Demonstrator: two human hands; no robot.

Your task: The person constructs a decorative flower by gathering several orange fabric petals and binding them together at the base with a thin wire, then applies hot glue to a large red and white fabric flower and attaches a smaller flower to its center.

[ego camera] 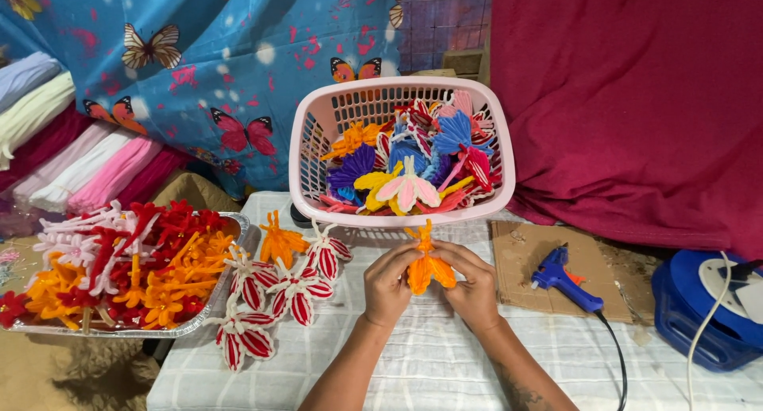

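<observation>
At far left a foil tray (226,288) holds heaped red, orange and white pipe-cleaner pieces, and red-and-white striped butterflies (270,296) lie just beside it on the white cloth (429,363). The left hand (387,282) and right hand (474,282) meet at centre, both pinching an orange butterfly (425,264) between fingertips; its long axis stands upright, equally near both hands, just below the pink basket (306,153) of mixed butterflies. Rightward, a blue glue gun (566,282) rests on cardboard (520,276), then a blue cord reel (691,308). No packages, labels or signs are visible.
</observation>
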